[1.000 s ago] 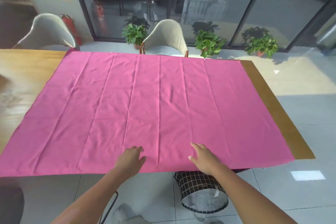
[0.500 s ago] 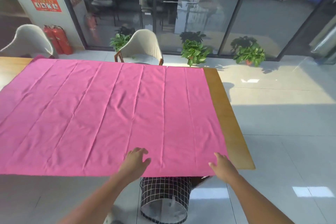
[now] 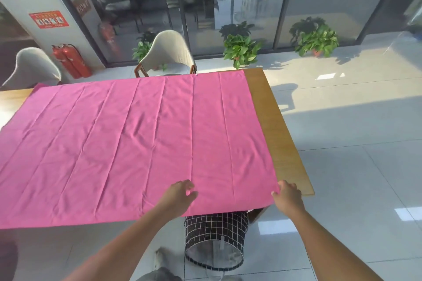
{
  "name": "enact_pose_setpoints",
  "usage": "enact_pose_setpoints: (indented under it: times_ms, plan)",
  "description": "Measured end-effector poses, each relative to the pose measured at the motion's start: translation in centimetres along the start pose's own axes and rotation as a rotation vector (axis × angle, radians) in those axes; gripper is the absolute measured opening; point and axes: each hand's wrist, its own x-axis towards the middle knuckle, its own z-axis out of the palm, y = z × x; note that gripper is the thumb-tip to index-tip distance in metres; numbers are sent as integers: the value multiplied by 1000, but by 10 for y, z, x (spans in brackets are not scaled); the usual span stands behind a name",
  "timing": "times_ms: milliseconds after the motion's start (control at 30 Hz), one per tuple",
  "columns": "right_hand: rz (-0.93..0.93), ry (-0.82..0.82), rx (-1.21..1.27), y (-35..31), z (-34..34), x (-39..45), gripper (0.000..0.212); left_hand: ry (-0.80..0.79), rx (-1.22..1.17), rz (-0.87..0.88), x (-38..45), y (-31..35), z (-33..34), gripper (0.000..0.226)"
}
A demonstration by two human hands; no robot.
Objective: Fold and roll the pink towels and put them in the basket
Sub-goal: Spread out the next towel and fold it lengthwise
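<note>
Pink towel (image 3: 127, 143) spread flat over wooden table (image 3: 278, 134), near edge overhanging the table front, a bare strip of wood left along the right side. Open tiled floor (image 3: 356, 166) to the right. Checked basket (image 3: 214, 242) on the floor below the towel's near right corner. Chair (image 3: 170, 52), potted plants (image 3: 241, 49) and glass wall beyond. Left hand (image 3: 178, 196) resting on the towel near the front edge, fingers loosely bent, gripping nothing. Right hand (image 3: 287, 196) at the near right corner, fingers curled onto the towel edge; actual pinch unclear
</note>
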Motion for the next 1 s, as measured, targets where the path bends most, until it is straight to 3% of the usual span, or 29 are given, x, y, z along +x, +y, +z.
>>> enact_pose_setpoints:
  times_ms: [233, 300, 367, 433, 600, 700, 867, 1000]
  plan:
    - [128, 76, 121, -2, 8, 7, 44, -49, 16, 6, 4, 8, 2, 29]
    - [150, 73, 132, -2, 12, 9, 37, -59, 27, 4, 5, 8, 2, 29]
    - [161, 42, 159, -1, 14, 13, 13, -66, 38, 1, 6, 7, 1, 29]
    - [147, 17, 251, -5, 14, 14, 20, -73, 39, 0, 7, 8, 0, 30]
    - [-19, 58, 494, -47, 1, -2, 27, -98, -25, -9, 16, 26, -7, 32]
    - [-188, -22, 540, -83, -1, -18, 17, -75, -122, -36, 26, 41, -11, 29]
    - [-405, -171, 559, -131, 8, -44, 28, -63, -445, -163, 46, 70, -18, 30]
    - [-548, -256, 586, -149, 20, -58, 11, 0, -525, -234, 54, 81, -30, 43]
